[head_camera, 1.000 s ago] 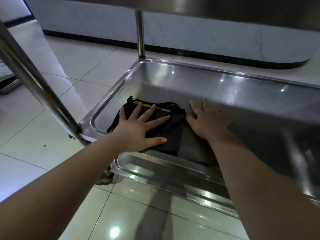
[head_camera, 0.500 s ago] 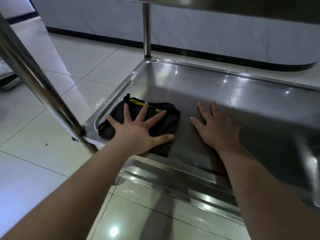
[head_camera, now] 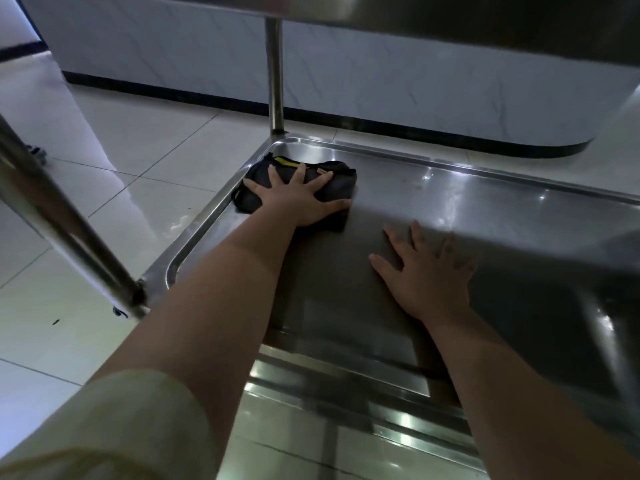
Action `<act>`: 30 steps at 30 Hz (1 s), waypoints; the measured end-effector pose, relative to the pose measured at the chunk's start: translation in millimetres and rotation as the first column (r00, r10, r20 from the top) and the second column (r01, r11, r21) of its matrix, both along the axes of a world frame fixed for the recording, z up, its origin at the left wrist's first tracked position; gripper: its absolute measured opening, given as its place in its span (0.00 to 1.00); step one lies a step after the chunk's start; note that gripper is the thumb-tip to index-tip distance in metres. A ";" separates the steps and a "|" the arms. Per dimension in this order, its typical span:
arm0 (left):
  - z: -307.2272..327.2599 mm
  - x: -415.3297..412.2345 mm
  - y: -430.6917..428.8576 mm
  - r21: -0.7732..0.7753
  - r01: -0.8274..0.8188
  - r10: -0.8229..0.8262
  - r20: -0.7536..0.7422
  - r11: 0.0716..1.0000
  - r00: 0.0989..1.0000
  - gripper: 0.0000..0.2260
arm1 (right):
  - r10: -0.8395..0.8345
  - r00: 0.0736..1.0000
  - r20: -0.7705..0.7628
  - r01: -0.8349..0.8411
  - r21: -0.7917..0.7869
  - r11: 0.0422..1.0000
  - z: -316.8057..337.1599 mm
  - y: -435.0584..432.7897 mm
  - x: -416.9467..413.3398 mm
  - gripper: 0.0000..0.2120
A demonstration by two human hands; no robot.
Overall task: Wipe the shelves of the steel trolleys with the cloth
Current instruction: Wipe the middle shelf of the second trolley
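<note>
I read the cloth (head_camera: 341, 181) at the 11 o'clock corner of the lower shelf (head_camera: 467, 202), bunched, with its long axis running from 9 to 3 o'clock. The left hand (head_camera: 298, 200) lies flat on top of it, fingers straight and spread, pressing rather than gripping. The right hand (head_camera: 429, 275) is also flat and relaxed and holds nothing. It rests on bare steel at about 4 o'clock from the cloth, clearly apart from it. The left hand is therefore the working hand. Most of the bare shelf lies toward 3 o'clock, so I judge the next stroke should go that way. The raised rim bounds the cloth at 9 and 12 o'clock. 1 upright post (head_camera: 275, 81) stands at the corner, and the upper shelf (head_camera: 450, 15) limits headroom. A stroke toward 4 o'clock would meet the right hand.
</note>
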State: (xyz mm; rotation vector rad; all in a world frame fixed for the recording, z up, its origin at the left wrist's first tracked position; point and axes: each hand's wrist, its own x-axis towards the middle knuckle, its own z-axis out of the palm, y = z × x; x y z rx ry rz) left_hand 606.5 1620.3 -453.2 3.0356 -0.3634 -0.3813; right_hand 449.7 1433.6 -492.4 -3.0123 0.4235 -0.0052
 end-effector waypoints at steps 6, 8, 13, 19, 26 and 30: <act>-7.4 -94.8 72.5 -0.006 0.012 -0.013 -0.072 1.000 0.997 0.39 | -0.010 1.000 -0.024 0.011 0.026 1.000 4.2 2.7 -0.9 0.34; -15.8 -142.7 103.4 -0.004 -0.005 0.005 -0.018 1.000 1.000 0.36 | -0.006 1.000 -0.022 0.007 0.023 1.000 4.9 3.4 -1.7 0.34; -20.0 -156.5 109.6 0.002 -0.046 0.046 0.004 0.999 0.999 0.37 | 0.003 1.000 -0.016 -0.003 -0.001 1.000 3.8 6.1 -6.7 0.33; -5.0 -42.5 38.6 -0.013 -0.007 0.007 0.011 1.000 1.000 0.40 | -0.003 1.000 0.004 0.003 -0.025 1.000 1.9 4.1 -4.9 0.33; 10.0 -8.4 1.3 0.034 -0.020 0.023 -0.065 0.999 0.998 0.41 | -0.018 1.000 0.006 0.018 0.012 1.000 2.0 -1.4 -0.1 0.34; -3.2 -75.7 29.0 0.027 0.088 -0.086 -0.052 0.996 0.995 0.40 | -0.010 1.000 -0.013 0.011 0.012 1.000 2.5 -0.8 1.6 0.34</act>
